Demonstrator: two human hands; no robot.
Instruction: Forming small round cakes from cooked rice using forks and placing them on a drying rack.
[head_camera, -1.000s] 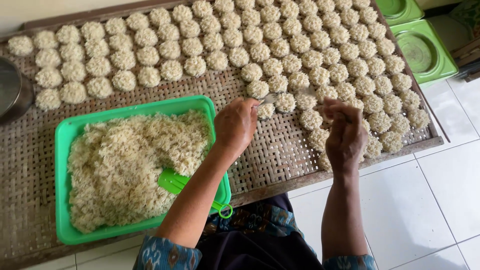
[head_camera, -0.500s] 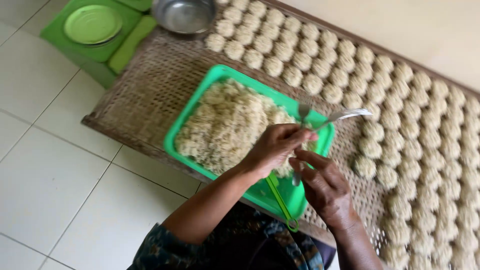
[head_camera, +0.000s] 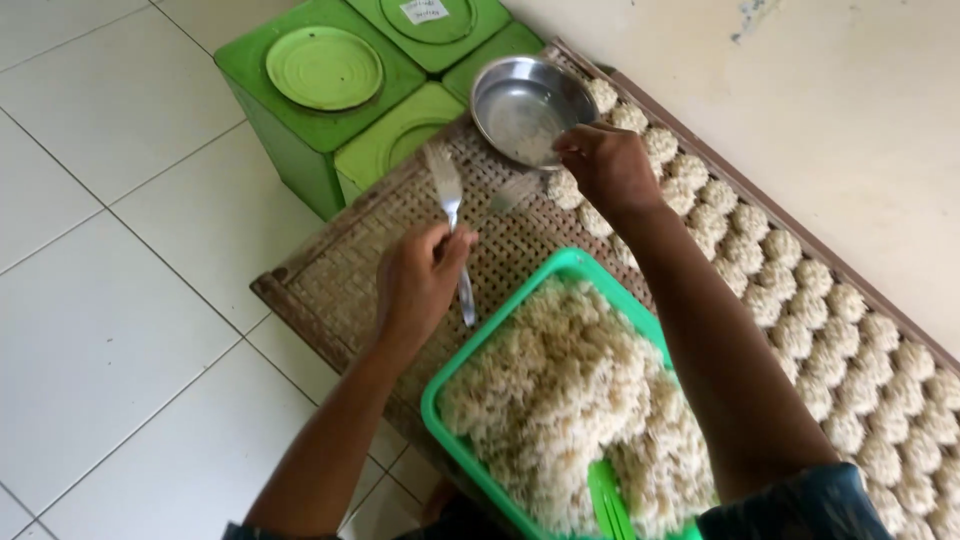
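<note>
Green basket (head_camera: 455, 385): nearest the body, heaped with pale loose noodles (head_camera: 560, 385); a green fork-like tool (head_camera: 608, 500) lies at its near edge.
Left hand (head_camera: 420, 280): closed around a metal fork (head_camera: 450, 215), tines pointing away, held over the woven tray (head_camera: 340, 270) just beside the basket's corner.
Right hand (head_camera: 600, 165): fingers curled at the rim of the metal bowl (head_camera: 525, 105); whether it pinches anything I cannot tell.
Change: half a second ago both hands met over the basket; now the right one has reached out to the bowl and the left has drawn the fork clear.
Noodle clumps (head_camera: 800, 290): rows along the tray's far side, by the wall.
Green tins (head_camera: 325, 75): on the floor beyond the tray's end.
</note>
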